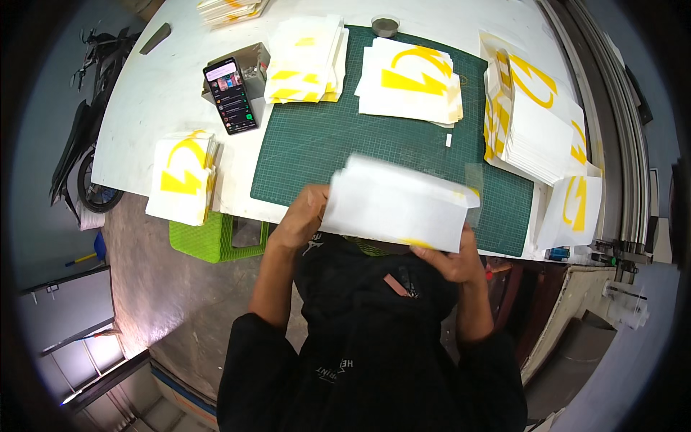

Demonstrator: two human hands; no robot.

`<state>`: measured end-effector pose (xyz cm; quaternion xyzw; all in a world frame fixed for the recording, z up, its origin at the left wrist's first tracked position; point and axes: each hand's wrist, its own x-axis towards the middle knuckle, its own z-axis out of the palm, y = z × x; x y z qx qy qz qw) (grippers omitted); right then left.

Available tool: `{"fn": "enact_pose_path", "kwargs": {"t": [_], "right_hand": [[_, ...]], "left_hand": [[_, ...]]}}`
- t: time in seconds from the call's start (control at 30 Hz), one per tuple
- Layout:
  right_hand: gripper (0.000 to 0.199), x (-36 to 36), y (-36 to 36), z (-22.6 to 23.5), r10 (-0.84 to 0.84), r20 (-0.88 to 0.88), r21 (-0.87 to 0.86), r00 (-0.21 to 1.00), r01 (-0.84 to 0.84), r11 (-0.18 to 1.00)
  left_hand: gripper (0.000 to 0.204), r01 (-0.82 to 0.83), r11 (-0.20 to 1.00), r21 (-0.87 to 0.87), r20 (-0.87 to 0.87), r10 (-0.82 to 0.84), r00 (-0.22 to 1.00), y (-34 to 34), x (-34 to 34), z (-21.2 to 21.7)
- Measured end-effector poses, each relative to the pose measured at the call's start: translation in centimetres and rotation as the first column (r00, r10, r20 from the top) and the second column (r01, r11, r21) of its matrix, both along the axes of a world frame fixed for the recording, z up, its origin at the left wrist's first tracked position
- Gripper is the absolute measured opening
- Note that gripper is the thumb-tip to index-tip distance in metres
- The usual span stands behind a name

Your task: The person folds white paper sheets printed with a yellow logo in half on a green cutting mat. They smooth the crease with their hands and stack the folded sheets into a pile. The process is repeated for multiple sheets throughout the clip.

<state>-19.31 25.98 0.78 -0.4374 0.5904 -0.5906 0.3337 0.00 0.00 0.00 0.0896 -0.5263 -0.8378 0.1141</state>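
Between my two hands, over the front edge of the green cutting mat, I hold a white paper sheet with a little yellow print at its edges. It is partly blurred and looks bent or folded; I cannot tell which. My left hand is closed on its left end. My right hand grips the lower right corner, thumb on the near face. Beyond it on the mat lies a stack of white sheets with yellow print. A clear strip shows beside the sheet's right end.
More printed paper stacks stand at the left edge, back left and right. A phone leans on a grey box. A small round dish sits behind the mat. A green crate stands below the table.
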Motion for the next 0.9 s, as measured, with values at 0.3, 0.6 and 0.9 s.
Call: {"fn": "enact_pose_path", "kwargs": {"t": [0.3, 0.6, 0.9], "right_hand": [[0.059, -0.5, 1.1, -1.1, -0.058, 0.375, -0.156, 0.925, 0.125, 0.980], [0.045, 1.4, -1.0, -0.5, -0.496, 0.189, -0.096, 0.847, 0.519, 0.850], [0.028, -0.1, -1.0, 0.5, -0.381, 0.142, -0.120, 0.914, 0.398, 0.910]], "left_hand": [[0.020, -0.146, 0.955, -0.257, 0.076, 0.170, 0.982, 1.4, -2.1, 3.8], [0.021, -0.408, 0.863, -0.297, 0.057, 0.442, 0.895, 3.9, -3.3, 4.1], [0.035, -0.303, 0.801, -0.517, 0.070, 0.392, 0.917, 3.6, -1.8, 3.1]]}}
